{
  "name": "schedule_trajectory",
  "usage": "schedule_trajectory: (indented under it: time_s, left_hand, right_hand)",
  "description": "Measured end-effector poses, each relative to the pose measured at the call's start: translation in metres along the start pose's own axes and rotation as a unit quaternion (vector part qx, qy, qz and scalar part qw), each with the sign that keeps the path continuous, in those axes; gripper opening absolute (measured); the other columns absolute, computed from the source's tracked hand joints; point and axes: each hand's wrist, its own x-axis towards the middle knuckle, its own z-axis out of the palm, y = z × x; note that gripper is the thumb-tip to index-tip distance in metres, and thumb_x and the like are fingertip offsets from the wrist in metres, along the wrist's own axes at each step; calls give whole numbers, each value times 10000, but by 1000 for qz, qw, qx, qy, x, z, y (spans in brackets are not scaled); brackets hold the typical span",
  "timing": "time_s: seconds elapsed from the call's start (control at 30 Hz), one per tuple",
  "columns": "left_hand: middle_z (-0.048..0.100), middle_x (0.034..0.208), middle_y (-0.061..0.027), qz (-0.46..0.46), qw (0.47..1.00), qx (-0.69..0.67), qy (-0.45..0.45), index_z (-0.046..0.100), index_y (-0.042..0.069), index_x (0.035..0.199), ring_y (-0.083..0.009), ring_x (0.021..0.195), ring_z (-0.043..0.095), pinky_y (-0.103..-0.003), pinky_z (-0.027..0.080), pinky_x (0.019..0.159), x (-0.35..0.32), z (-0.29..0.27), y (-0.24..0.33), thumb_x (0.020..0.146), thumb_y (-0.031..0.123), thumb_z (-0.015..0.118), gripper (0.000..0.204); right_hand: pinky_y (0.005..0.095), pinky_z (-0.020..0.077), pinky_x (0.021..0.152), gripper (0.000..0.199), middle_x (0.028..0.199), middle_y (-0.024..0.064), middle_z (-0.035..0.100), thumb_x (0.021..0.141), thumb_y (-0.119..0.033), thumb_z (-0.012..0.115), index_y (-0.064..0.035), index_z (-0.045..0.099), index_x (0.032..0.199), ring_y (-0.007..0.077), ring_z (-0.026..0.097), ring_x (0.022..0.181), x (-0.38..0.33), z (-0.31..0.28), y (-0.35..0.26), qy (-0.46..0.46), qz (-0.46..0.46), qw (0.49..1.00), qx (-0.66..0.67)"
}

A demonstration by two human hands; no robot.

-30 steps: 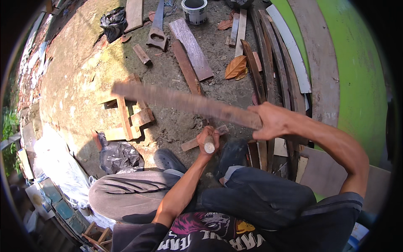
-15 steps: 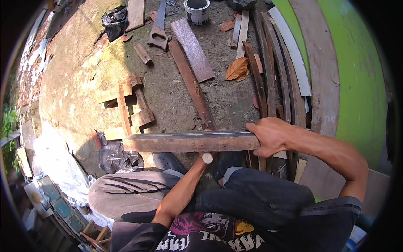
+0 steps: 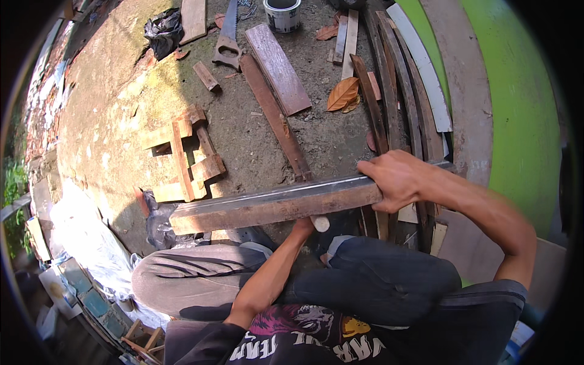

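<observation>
- One long, rough, weathered plank [image 3: 274, 205] lies level across my front, above my knees.
- My right hand [image 3: 398, 180] wraps its fingers around the plank's right end.
- My left hand [image 3: 304, 226] sits under the plank, closed on one pale round handle end [image 3: 320, 223]; the rest is hidden.
- On the dirt ground [image 3: 243, 137]: one handsaw [image 3: 227, 38], one white bucket [image 3: 282, 13], one small wooden frame [image 3: 182, 155], one dry orange leaf [image 3: 342, 94].

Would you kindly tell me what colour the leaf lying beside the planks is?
The leaf is orange-brown, seen in the head view.
</observation>
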Motion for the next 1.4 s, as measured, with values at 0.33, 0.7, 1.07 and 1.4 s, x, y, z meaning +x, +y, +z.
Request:
schedule_trajectory:
  time_s: [0.33,0.7,1.07,1.4]
  left_hand:
    - [567,749,-107,52,991,-118,44,489,26,763,-232,721,588,-369,499,736,30,0,11,902,29,598,177]
    - [502,612,-113,87,987,-102,89,459,24,680,-242,535,526,-347,463,548,40,0,23,855,-74,599,244]
    - [571,642,-139,50,994,-38,89,583,19,751,-282,557,597,-351,477,549,34,-6,27,871,-13,609,126]
    - [601,795,-125,76,994,-82,14,537,11,813,-282,760,605,-367,497,734,33,-24,28,833,67,713,185]
  right_hand:
    - [436,560,701,483,710,237,660,710,-249,665,97,571,1033,368,694,702,15,-30,18,142,115,945,271]
    - [427,526,682,402,738,204,656,651,-202,688,64,589,935,349,659,675,11,-45,32,210,110,958,158]
    - [519,514,742,541,769,263,642,645,-270,727,55,535,1032,474,637,805,14,15,25,138,64,988,5]
    - [519,528,874,610,1010,321,673,743,-355,676,107,528,1113,468,662,963,83,104,91,283,400,862,129]
